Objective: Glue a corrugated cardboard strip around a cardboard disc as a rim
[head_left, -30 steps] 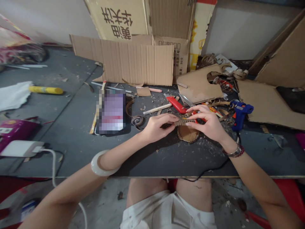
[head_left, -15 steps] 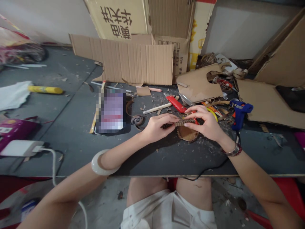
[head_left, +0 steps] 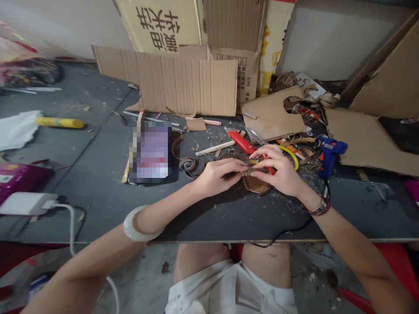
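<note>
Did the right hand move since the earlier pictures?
Yes, a little: the right hand has slid along the cardboard strip toward the left hand, so its fingertips sit farther from the blue glue gun.

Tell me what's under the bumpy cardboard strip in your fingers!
A round cardboard disc lies under the corrugated cardboard strip, on the dark table. The left hand and right hand cover most of the disc, so its middle can't be seen.

1. You're working in soft, even, rather dim light.
2. Your left hand [head_left: 216, 176] casts a soft shadow on the tabletop [head_left: 81, 183].
3. Your view bends toward the edges.
4. The bag [head_left: 22, 56] at far left blurs.
5. Your phone [head_left: 153, 152] is pixelated.
</note>
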### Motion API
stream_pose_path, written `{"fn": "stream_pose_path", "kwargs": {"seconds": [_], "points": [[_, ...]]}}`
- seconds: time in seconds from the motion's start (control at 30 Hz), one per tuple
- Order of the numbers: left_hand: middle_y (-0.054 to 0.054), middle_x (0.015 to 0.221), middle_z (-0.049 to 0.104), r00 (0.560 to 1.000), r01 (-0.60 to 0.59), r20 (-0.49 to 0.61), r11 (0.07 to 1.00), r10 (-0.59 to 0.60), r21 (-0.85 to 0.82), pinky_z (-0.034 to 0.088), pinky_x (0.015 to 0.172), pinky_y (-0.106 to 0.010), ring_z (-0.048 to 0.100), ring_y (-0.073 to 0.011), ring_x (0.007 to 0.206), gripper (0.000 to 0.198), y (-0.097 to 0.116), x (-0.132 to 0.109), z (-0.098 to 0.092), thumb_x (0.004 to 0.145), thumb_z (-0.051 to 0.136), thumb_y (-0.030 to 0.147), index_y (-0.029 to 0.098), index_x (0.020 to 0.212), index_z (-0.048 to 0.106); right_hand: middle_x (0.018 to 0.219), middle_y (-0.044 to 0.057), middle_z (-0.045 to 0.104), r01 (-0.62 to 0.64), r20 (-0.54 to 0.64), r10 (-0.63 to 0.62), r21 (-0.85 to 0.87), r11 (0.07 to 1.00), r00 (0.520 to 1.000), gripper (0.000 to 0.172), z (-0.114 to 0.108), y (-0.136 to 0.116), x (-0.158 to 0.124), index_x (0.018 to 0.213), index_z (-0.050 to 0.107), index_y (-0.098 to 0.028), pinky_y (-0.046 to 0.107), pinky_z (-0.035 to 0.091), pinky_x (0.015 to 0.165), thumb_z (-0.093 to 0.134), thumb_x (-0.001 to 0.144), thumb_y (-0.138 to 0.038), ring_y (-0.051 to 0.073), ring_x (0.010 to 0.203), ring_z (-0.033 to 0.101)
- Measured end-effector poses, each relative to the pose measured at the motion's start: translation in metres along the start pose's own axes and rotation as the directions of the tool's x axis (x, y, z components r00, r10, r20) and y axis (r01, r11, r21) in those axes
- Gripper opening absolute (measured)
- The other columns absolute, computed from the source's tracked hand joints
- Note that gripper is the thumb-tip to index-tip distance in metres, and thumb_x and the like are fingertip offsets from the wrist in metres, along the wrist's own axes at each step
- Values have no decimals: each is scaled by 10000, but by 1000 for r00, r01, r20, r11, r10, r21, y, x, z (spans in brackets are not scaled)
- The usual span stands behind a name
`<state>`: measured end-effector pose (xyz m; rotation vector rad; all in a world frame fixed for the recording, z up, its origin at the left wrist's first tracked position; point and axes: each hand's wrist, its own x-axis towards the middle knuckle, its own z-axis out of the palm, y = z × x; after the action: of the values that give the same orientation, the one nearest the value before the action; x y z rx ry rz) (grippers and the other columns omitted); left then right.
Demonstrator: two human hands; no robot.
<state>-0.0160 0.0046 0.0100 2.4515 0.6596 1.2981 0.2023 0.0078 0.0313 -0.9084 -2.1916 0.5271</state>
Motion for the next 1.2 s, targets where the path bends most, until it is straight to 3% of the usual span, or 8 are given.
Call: {"fn": "stream_pose_path", "kwargs": {"seconds": [0.37,0.5,0.73,1.2], "points": [[-89,943,738,1000,2,-7,1000,-2,11,589,801,-222,713,-137,894,113,-1,0,0,854,583,93,155,931,637,1010,23,684,2,-36,-2,0,1000,999,15,1,-2,0,797,715,-278,500,427,1000,700,796,-278,231,1100,511],[-88,950,736,1000,-3,-30,1000,4,12,581,812,-221,709,-133,901,129,-1,0,1,842,594,76,154,939,630,1053,28,681,-10,-42,10,-10,1000,999,107,2,0,0,859,721,-278,494,427,998,734,764,-325,228,1084,529],[-88,934,736,1000,-6,-23,1000,6,14,584,800,-224,710,-139,893,129,-1,-1,1,835,599,72,149,934,630,995,12,688,3,-66,-2,8,1000,998,6,3,-2,0,787,716,-283,505,428,998,715,783,-280,228,1093,520],[-75,942,739,997,37,-72,999,-38,-14,591,802,-253,713,-149,910,126,-4,-1,1,825,606,76,159,918,627,1025,6,703,-31,-82,34,28,999,996,48,1,3,0,783,724,-286,491,439,974,750,747,-303,222,1071,541]]}}
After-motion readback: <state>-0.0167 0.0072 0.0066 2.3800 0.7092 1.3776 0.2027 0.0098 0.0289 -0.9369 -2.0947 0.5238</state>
